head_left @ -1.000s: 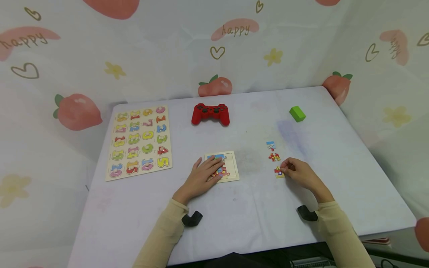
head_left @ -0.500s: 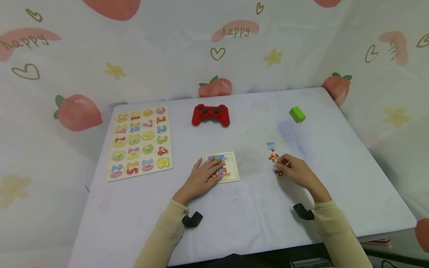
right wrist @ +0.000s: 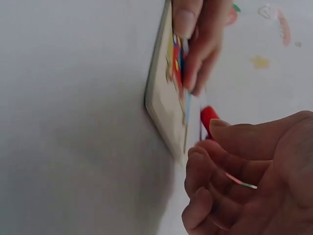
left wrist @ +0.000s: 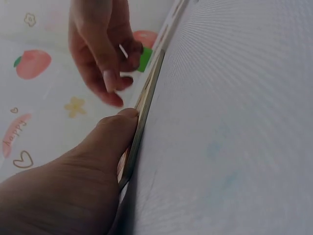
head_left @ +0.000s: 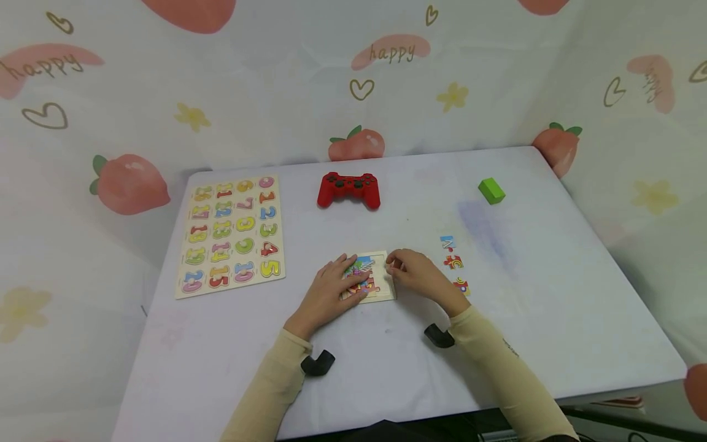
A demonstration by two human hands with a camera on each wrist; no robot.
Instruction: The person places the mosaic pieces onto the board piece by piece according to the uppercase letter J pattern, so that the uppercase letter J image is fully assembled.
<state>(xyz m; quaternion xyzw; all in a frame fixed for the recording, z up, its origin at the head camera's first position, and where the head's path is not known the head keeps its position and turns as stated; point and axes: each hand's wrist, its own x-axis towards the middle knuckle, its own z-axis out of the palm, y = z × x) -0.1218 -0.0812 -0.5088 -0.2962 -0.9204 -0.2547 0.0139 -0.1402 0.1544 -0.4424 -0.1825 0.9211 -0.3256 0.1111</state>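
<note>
A small wooden jigsaw tray [head_left: 390, 288] with a colourful, partly filled picture lies at the middle of the table. My left hand [head_left: 331, 288] rests flat across its left part, fingers spread over the picture; the thumb [left wrist: 110, 137] lies along the tray's near edge in the left wrist view. Beside the tray's upper right corner, my right hand [head_left: 422, 276] has its fingers curled. A thin, coloured puzzle piece [right wrist: 242, 181] shows edge-on among those fingers in the right wrist view, most of it hidden. Loose pieces lie to the right: blue [head_left: 447, 243], red [head_left: 453, 262], and red-and-yellow [head_left: 461, 285].
On the left lies a large number puzzle board [head_left: 232, 245]. A red game controller [head_left: 348, 190] sits at the back, and a green block [head_left: 491, 191] at the back right. A printed cloth [head_left: 276, 92] hangs behind the white table [head_left: 552, 294].
My right hand has moved left from the loose pieces to the tray's right side, carrying a piece. Three loose pieces lie where it was. The left hand stays on the tray.
</note>
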